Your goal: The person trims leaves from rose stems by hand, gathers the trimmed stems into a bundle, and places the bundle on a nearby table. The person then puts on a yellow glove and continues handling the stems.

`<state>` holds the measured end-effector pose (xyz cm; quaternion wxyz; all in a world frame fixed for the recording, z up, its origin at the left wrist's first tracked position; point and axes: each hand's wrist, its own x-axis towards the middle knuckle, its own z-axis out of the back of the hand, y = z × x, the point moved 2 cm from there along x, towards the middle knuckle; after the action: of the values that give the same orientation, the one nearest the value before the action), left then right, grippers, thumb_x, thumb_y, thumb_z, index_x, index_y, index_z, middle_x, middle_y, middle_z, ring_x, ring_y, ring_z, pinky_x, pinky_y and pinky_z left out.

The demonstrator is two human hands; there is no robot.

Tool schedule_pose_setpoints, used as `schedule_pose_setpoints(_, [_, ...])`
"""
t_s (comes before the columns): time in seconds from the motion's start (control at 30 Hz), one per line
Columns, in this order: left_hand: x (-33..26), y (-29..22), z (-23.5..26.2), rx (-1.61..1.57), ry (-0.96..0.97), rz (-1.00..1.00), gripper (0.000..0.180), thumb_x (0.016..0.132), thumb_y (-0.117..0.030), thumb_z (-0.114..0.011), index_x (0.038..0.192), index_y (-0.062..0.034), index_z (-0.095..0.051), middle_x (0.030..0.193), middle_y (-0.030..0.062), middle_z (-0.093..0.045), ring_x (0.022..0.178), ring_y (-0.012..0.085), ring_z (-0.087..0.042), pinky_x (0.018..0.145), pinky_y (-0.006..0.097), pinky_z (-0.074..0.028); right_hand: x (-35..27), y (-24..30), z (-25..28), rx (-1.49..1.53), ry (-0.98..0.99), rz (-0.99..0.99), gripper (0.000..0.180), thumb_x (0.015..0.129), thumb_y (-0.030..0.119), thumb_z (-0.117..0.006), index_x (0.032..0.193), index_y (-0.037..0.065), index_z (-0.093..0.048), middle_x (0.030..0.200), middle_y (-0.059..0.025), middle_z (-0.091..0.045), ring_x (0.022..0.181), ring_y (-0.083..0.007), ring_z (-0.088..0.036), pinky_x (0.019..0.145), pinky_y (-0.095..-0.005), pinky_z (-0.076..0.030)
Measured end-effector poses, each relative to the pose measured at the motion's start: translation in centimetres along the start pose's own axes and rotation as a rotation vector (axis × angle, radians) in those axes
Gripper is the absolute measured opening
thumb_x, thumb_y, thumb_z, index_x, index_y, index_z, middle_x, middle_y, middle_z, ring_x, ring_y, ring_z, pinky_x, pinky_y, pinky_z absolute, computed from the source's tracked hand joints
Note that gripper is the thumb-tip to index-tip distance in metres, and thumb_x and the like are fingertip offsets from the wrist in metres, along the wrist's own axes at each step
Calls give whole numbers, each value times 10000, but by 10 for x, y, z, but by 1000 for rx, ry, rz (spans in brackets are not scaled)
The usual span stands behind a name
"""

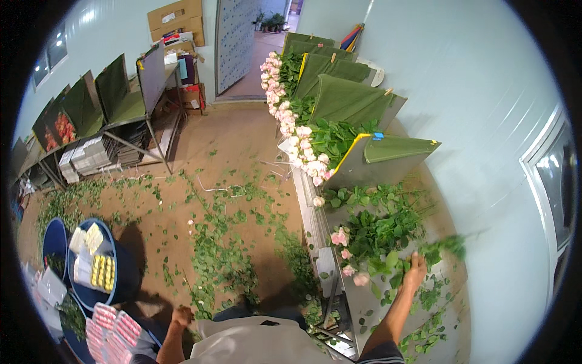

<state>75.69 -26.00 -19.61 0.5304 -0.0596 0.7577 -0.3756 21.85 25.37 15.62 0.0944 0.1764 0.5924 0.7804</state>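
Note:
My right hand (415, 272) reaches over the bench at the right and is closed round a leafy rose stem (445, 247), whose end points toward the wall and looks smeared. Left of that hand, pink rose heads (361, 279) stick out over the bench edge. More cut roses with dense green leaves (388, 225) lie just beyond it. My left hand (182, 315) hangs low beside my body, its fingers curled, and nothing shows in it. Loose leaves (427, 330) are strewn on the bench near my right forearm.
Green cloth dividers (351, 100) separate bunches of pale pink roses (303, 148) along the bench. Blue bins (124, 276) with packaged goods stand at the lower left. Fallen leaves (221, 267) litter the floor. A divided rack (124, 106) stands far left, near a doorway (257, 60).

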Motion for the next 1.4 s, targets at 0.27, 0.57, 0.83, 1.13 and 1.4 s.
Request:
schedule_pose_setpoints(0.27, [123, -190, -67, -89, 16, -344, 107, 916, -63, -462, 969, 10, -519, 688, 101, -494, 540, 182, -413, 476, 336, -367, -62, 192, -339, 407, 457, 24, 331, 900, 314, -641, 1110, 61, -608, 1020, -86, -641, 862, -168, -610, 764, -312, -499])
schedule_pose_setpoints(0.57, [173, -181, -120, -173, -13, 92, 214, 950, -227, -532, 1020, -29, -571, 820, 128, -602, 672, 170, -568, 556, 316, -445, 130, 353, -721, 737, 502, 220, 198, 919, 172, -602, 897, -22, -572, 732, -61, -581, 580, -117, -472, 526, -293, -418])
schedule_pose_setpoints(0.83, [195, -293, -201, 268, -94, 194, 258, 939, -251, -536, 1056, -25, -576, 876, 134, -620, 721, 195, -587, 624, 331, -459, 269, 349, -839, -226, 338, 391, 581, 957, 470, -425, 818, -51, -642, 736, -246, -640, 647, -306, -632, 582, -434, -498])
schedule_pose_setpoints(1.13, [227, -377, -206, 797, 200, 185, 312, 927, -278, -540, 1097, -20, -582, 939, 140, -640, 776, 224, -609, 700, 347, -474, -69, 133, -632, 376, 1128, 299, 256, 963, 291, -494, 876, 51, -484, 737, -159, -529, 687, -328, -549, 631, -452, -413])
schedule_pose_setpoints(1.4, [162, -403, -432, 1822, 1126, -110, 444, 967, -365, -477, 1230, -15, -550, 1124, 179, -623, 1045, 291, -606, 861, 390, -464, -138, -23, -295, -335, 779, -404, 291, 905, 250, -529, 1073, 32, -622, 924, -137, -681, 796, -262, -664, 740, -404, -517])
